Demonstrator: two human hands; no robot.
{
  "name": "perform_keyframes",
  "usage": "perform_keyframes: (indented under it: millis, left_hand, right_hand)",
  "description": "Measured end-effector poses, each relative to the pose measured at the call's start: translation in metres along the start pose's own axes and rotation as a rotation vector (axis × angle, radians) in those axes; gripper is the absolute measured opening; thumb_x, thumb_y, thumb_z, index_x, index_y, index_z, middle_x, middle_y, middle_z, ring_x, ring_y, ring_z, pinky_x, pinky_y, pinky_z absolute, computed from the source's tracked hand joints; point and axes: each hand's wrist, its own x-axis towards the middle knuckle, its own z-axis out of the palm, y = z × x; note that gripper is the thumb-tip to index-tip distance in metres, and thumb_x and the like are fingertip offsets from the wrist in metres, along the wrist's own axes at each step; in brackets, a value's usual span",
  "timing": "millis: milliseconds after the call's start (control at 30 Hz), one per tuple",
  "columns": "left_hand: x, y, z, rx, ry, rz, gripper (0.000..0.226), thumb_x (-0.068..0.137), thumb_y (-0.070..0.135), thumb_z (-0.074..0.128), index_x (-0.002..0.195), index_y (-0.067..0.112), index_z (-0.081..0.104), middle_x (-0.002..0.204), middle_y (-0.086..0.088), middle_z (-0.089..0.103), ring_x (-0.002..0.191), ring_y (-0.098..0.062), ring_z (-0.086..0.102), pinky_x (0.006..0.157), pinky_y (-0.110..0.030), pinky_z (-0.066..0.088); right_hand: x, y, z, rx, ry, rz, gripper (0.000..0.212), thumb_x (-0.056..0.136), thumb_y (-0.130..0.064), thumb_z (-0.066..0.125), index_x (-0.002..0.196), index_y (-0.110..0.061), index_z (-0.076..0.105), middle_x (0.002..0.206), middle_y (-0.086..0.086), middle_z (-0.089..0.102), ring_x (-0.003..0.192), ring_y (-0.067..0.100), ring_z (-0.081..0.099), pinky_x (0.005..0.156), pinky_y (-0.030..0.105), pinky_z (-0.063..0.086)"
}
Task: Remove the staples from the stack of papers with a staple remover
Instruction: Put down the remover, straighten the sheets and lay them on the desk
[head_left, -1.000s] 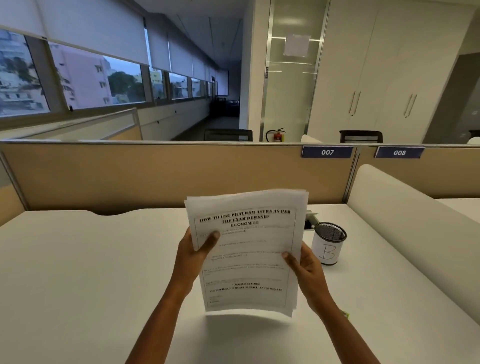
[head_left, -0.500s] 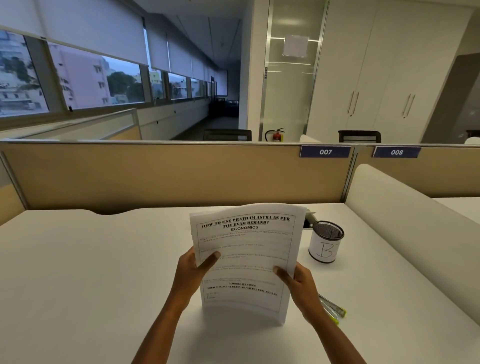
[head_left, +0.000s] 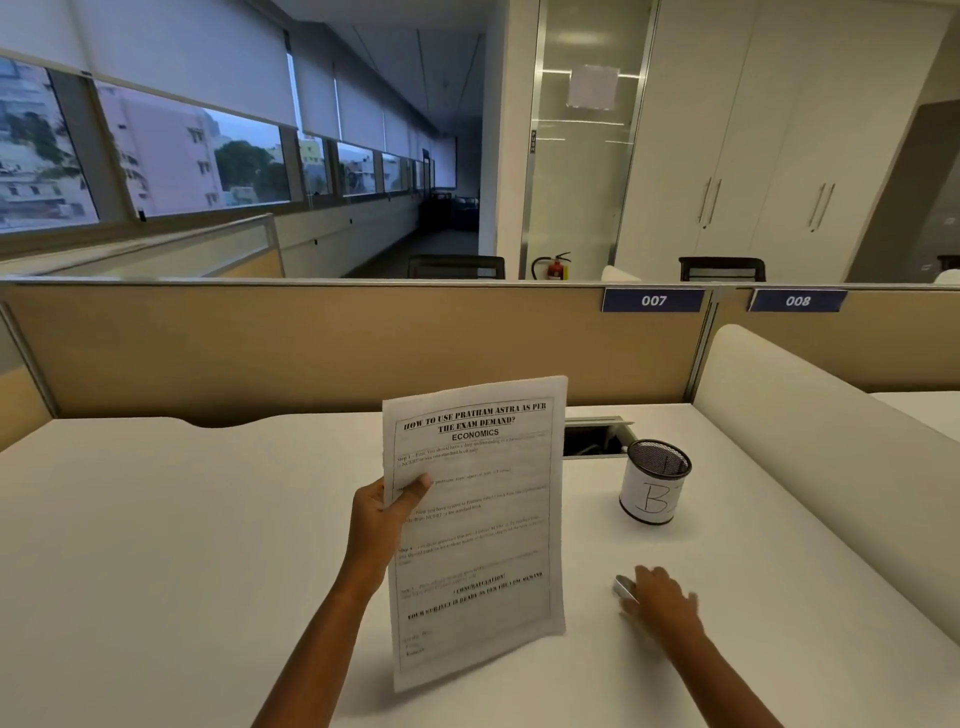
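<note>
The person's left hand (head_left: 382, 525) holds the stack of papers (head_left: 475, 525) upright above the white desk (head_left: 171, 545), gripping it along its left edge with the thumb pressed across the front sheet and the other fingers hidden behind. The front sheet bears a printed heading and several lines of text inside a thin border; staples cannot be made out on it. To the right of the stack, and lower, the right hand (head_left: 662, 603) rests palm-down on the desk over a small silvery object (head_left: 625, 588) that shows just at its fingertips. The hand is blurred, so it is impossible to tell whether its fingers have closed around that object or only lie on it, and the object is too small and smeared to say for certain that it is the staple remover. Farther from the person than the right hand, and also to the right of the stack, stands a black mesh pen cup (head_left: 655, 480) wrapped in white paper marked with a handwritten B. Just beside the stack's upper right edge, between the stack and the cup, an open cable hatch (head_left: 592, 440) is set into the desk. Behind the stack runs a tan partition (head_left: 311, 348) carrying blue number plates.
</note>
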Motion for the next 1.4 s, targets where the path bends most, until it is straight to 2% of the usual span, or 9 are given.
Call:
perform_keyframes:
  millis: [100,200,400,533,667,800,900,1167,1400]
  left_hand:
    - [0.001,0.001,-0.002,-0.022,-0.001,-0.016,0.008,0.08,0.015,0.059,0.078,0.021,0.064,0.077,-0.004,0.068,0.057,-0.013,0.069,0.045,-0.021,0.055]
    - [0.0,0.001,-0.003,-0.044,0.011,-0.028,0.007,0.08,0.016,0.059,0.079,0.021,0.064,0.078,-0.005,0.068,0.059,-0.017,0.069,0.047,-0.024,0.056]
    - [0.0,-0.001,-0.002,-0.038,0.053,-0.041,0.005,0.08,0.018,0.059,0.079,0.022,0.062,0.079,-0.008,0.068,0.069,-0.028,0.067,0.05,-0.03,0.059]
    - [0.0,0.002,-0.001,-0.04,0.058,-0.046,0.007,0.08,0.018,0.059,0.077,0.022,0.062,0.077,-0.006,0.067,0.067,-0.026,0.067,0.047,-0.027,0.058]
    - [-0.002,0.004,0.001,-0.044,0.052,-0.056,0.005,0.08,0.018,0.059,0.078,0.021,0.063,0.078,-0.007,0.068,0.066,-0.025,0.067,0.048,-0.027,0.058]
    - [-0.002,0.007,-0.002,-0.034,0.05,-0.052,0.005,0.08,0.018,0.059,0.078,0.021,0.062,0.078,-0.007,0.068,0.068,-0.026,0.067,0.049,-0.028,0.059]
    - [-0.001,0.01,-0.004,-0.029,0.045,-0.043,0.006,0.08,0.017,0.058,0.078,0.021,0.062,0.079,-0.008,0.067,0.069,-0.027,0.067,0.049,-0.027,0.059]
    - [0.001,0.019,-0.004,0.015,0.012,-0.032,0.004,0.081,0.017,0.059,0.081,0.019,0.062,0.077,-0.005,0.067,0.06,-0.018,0.068,0.045,-0.022,0.056]
    - [0.004,0.032,-0.007,0.059,-0.062,-0.032,0.006,0.08,0.018,0.059,0.078,0.022,0.062,0.076,-0.004,0.068,0.055,-0.014,0.068,0.044,-0.021,0.054]
  right_hand:
    - [0.003,0.009,0.003,-0.072,-0.01,-0.035,0.027,0.09,-0.025,0.046,0.113,-0.011,0.05,0.122,0.009,0.048,0.113,0.023,0.05,0.088,0.029,0.044]
    - [0.002,0.01,-0.002,0.03,-0.019,-0.009,0.02,0.088,-0.022,0.049,0.069,-0.02,0.044,0.096,0.006,0.05,0.094,0.023,0.055,0.07,0.025,0.037]
    - [-0.009,0.007,0.0,1.238,-0.169,0.239,0.029,0.087,-0.011,0.054,0.059,-0.007,0.049,0.035,0.004,0.054,0.031,0.015,0.049,0.038,0.02,0.032]
    - [-0.019,-0.012,0.004,1.805,-0.36,0.375,0.029,0.087,-0.024,0.053,0.065,-0.005,0.053,0.039,0.005,0.061,0.027,0.009,0.049,0.026,0.013,0.034]
    - [-0.028,-0.028,0.004,2.26,-0.335,0.447,0.017,0.078,-0.017,0.063,0.085,-0.003,0.055,0.076,0.018,0.064,0.064,0.02,0.061,0.042,0.025,0.056]
    - [-0.03,-0.034,0.003,2.219,-0.333,0.462,0.015,0.086,-0.017,0.058,0.077,-0.005,0.061,0.057,0.01,0.072,0.059,0.02,0.067,0.052,0.025,0.056]
    - [-0.032,-0.038,-0.003,2.142,-0.369,0.452,0.01,0.083,-0.018,0.061,0.078,-0.009,0.064,0.072,0.004,0.068,0.069,0.014,0.053,0.052,0.019,0.042]
    - [-0.035,-0.053,-0.03,2.346,-0.49,0.161,0.023,0.085,-0.011,0.052,0.085,0.007,0.067,0.073,0.016,0.073,0.057,0.02,0.069,0.051,0.024,0.059]
    - [-0.039,-0.053,-0.061,2.158,-0.653,-0.18,0.052,0.048,-0.012,0.087,0.095,0.001,0.07,0.096,0.02,0.073,0.067,0.022,0.072,0.05,0.024,0.058]
